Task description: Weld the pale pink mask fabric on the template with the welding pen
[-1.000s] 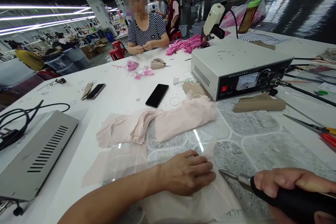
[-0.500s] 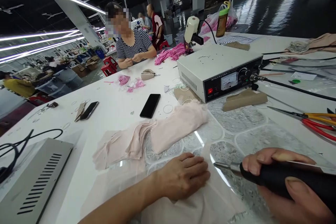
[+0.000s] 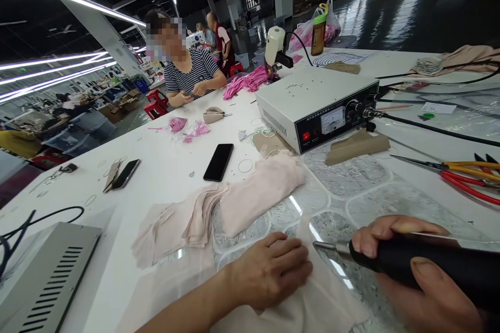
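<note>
My left hand (image 3: 271, 270) rests with bent fingers on sheer pale pink fabric (image 3: 324, 304), pinning it to the clear-covered patterned table surface; the thumb and fingertips are mostly hidden. At the lower right, my right hand (image 3: 433, 286) wraps round the thick black handle of a pen-like tool with a tapered metal tip (image 3: 332, 246). That tip points left, close to the fabric's edge beside my left fingers; whether it touches cannot be made out. Beyond my left hand lie a layered stack of pale pink fabric pieces (image 3: 175, 223) and a folded pale pink bundle (image 3: 261, 195).
A grey powered box (image 3: 316, 99) with dial and cable stands behind. Red- and orange-handled pliers (image 3: 464, 177) lie right. Two phones, one black (image 3: 219, 162), rest on the table. Another grey box (image 3: 50, 281) sits left. A person in stripes (image 3: 193, 73) sits across the table.
The view has shifted slightly, so the background sits further left. My left fingers look a little more bent. The tool tip stays close to the fabric edge, still in my right hand.
</note>
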Demonstrator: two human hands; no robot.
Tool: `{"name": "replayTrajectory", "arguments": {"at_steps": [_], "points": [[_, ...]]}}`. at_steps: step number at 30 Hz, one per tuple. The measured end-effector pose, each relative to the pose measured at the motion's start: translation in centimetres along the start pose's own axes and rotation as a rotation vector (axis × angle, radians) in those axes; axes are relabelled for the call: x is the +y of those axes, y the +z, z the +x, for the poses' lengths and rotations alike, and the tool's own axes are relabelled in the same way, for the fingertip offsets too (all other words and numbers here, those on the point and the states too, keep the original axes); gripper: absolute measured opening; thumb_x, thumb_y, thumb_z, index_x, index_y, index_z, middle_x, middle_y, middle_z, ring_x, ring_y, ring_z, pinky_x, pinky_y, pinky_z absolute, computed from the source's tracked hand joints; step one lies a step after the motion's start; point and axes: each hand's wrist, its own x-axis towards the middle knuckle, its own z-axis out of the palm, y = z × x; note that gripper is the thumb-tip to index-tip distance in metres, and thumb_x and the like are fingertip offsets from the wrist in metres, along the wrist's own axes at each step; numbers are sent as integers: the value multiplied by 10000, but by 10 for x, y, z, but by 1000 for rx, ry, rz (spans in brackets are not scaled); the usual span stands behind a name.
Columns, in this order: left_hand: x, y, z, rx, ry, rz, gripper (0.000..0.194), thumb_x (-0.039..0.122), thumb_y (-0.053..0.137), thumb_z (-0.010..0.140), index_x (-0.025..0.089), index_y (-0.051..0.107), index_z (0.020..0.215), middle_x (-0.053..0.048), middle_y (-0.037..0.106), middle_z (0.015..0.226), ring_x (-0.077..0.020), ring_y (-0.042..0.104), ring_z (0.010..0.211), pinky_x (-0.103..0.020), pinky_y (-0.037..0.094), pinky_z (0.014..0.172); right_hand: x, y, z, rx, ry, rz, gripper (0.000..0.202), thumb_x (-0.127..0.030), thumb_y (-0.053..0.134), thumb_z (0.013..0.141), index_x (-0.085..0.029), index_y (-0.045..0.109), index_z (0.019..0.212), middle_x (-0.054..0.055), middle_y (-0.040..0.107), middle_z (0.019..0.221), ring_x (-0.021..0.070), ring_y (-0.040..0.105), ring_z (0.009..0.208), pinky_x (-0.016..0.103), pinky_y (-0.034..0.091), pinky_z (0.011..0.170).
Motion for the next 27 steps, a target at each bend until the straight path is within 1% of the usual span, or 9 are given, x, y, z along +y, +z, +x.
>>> {"name": "replayTrajectory", "arguments": {"at_steps": [4, 12, 18, 23, 27], "points": [[0, -1, 0, 21, 8, -5, 189, 160, 457, 958, 92, 609, 1046, -111, 655, 1106, -195, 563, 1102, -344, 438, 949, 1, 2, 2, -7, -12, 26, 240, -442, 712, 744, -250, 605, 838, 13, 516, 706, 167, 517, 517, 372, 519, 490], [0, 1, -2, -3, 1, 14, 193, 166, 472, 952, 100, 610, 1069, -109, 640, 1158, -201, 552, 1138, -348, 428, 977, 2, 5, 2, -24, -14, 79, 208, -423, 686, 774, -256, 607, 868, 14, 514, 722, 162, 519, 525, 356, 514, 493], [-1, 0, -2, -87, 16, 42, 249, 187, 449, 957, 103, 605, 1132, -118, 598, 1253, -221, 485, 1252, -369, 381, 1063, 8, 2, 1, -37, 10, 78, 200, -415, 678, 784, -259, 608, 886, 18, 531, 747, 167, 531, 542, 364, 514, 512], [-2, 0, -3, -53, 21, 6, 237, 174, 450, 954, 100, 618, 1103, -108, 629, 1193, -216, 518, 1206, -374, 365, 1079, 6, 2, 0, -25, 6, 80, 218, -418, 700, 770, -253, 605, 876, 13, 539, 726, 165, 531, 533, 360, 516, 504], [-3, -1, -1, -50, 20, -12, 228, 161, 450, 952, 97, 620, 1090, -102, 631, 1185, -214, 525, 1187, -370, 366, 1073, 5, 4, 1, -26, 0, 84, 209, -409, 705, 770, -254, 608, 872, 11, 542, 716, 164, 533, 527, 352, 518, 495]]}}
